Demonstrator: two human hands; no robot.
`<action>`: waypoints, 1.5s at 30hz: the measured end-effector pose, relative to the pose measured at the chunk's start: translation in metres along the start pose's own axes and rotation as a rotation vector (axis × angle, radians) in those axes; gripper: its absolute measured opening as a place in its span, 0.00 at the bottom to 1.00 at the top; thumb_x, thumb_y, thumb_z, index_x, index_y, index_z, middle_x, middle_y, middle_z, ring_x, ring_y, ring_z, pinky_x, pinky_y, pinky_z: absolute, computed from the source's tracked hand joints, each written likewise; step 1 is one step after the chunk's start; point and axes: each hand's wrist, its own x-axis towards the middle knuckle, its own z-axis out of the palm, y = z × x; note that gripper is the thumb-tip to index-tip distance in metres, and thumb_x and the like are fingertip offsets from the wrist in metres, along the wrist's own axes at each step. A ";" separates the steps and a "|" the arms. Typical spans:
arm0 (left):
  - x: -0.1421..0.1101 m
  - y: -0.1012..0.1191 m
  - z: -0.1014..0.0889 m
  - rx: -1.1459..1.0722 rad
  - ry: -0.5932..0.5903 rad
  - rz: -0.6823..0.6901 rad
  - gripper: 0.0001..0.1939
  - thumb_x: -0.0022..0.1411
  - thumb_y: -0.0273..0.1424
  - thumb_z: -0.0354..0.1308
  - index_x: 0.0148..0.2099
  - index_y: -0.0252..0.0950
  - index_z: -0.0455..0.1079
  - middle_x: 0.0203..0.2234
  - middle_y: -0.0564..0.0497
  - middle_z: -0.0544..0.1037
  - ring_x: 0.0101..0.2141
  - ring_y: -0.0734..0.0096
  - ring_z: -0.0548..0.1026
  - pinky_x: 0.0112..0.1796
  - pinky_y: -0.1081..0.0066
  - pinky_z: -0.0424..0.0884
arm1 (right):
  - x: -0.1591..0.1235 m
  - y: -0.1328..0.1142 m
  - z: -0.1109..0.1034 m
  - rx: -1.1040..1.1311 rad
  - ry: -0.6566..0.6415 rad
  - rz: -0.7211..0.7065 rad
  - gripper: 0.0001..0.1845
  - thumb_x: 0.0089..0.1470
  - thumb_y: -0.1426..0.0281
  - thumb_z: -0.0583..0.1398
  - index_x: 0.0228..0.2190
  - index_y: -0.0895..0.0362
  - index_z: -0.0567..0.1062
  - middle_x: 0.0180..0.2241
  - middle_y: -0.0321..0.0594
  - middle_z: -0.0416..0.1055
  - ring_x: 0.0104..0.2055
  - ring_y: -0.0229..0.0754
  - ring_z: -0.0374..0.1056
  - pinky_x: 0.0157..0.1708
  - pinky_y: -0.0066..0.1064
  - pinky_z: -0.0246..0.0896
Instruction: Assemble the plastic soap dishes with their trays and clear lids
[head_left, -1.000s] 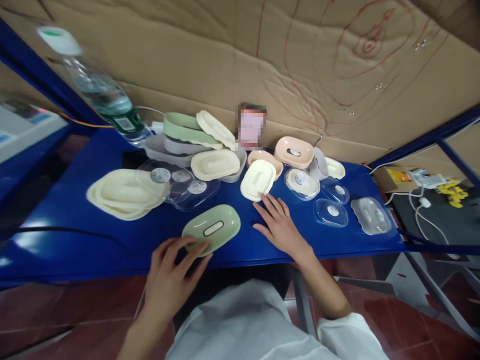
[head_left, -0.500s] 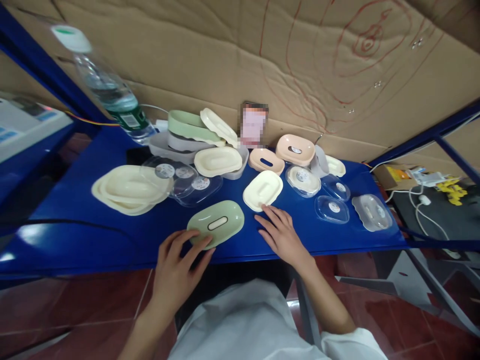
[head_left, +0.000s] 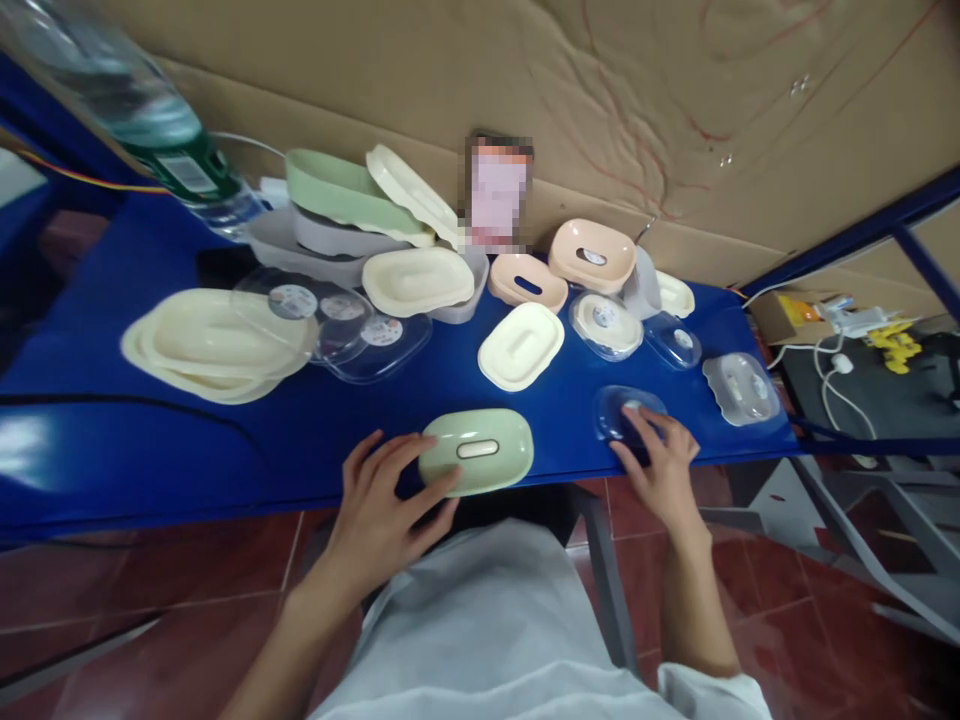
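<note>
My left hand (head_left: pixel 401 495) grips the left end of a light green oval soap dish (head_left: pixel 502 455), which lies near the table's front edge. A white strip shows in the slot at the dish's middle. Over to the right, my right hand (head_left: pixel 660 455) has its fingertips on a clear plastic lid (head_left: pixel 611 405) bearing a round sticker, partly covered by the fingers. Between the hands and farther back lies a cream oval tray (head_left: pixel 521 345), touched by neither hand.
Cream trays (head_left: pixel 217 345) and clear lids (head_left: pixel 375 350) overlap at left. Behind stand grey and green containers (head_left: pixel 337 190), peach soap dishes (head_left: pixel 592 255) and a phone (head_left: pixel 499 190). A water bottle (head_left: pixel 172 150) is back left; another lidded box (head_left: pixel 742 390) lies at right.
My right hand has gone from the cream tray rightward onto the clear lid, which has shifted left and nearer. My left hand has slid the green dish right and closer.
</note>
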 end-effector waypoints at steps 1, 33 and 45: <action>0.005 0.004 0.002 -0.034 -0.020 0.016 0.17 0.64 0.27 0.68 0.53 0.46 0.75 0.59 0.42 0.72 0.61 0.44 0.73 0.62 0.36 0.66 | 0.000 -0.011 -0.002 0.043 -0.037 -0.041 0.27 0.69 0.55 0.63 0.65 0.44 0.72 0.62 0.50 0.70 0.69 0.65 0.64 0.66 0.64 0.57; 0.016 -0.002 0.013 -0.410 -0.261 -0.283 0.43 0.67 0.44 0.69 0.77 0.52 0.54 0.66 0.43 0.69 0.66 0.52 0.70 0.65 0.52 0.71 | 0.013 -0.147 0.025 0.125 0.089 -0.513 0.24 0.66 0.57 0.67 0.61 0.43 0.77 0.65 0.43 0.73 0.73 0.52 0.59 0.70 0.50 0.52; 0.014 -0.003 0.016 -0.361 -0.244 -0.235 0.38 0.72 0.46 0.63 0.77 0.51 0.53 0.70 0.44 0.69 0.67 0.54 0.70 0.65 0.53 0.72 | 0.008 -0.143 0.027 0.197 0.087 -0.448 0.26 0.65 0.64 0.69 0.62 0.40 0.76 0.63 0.41 0.75 0.71 0.55 0.64 0.67 0.53 0.59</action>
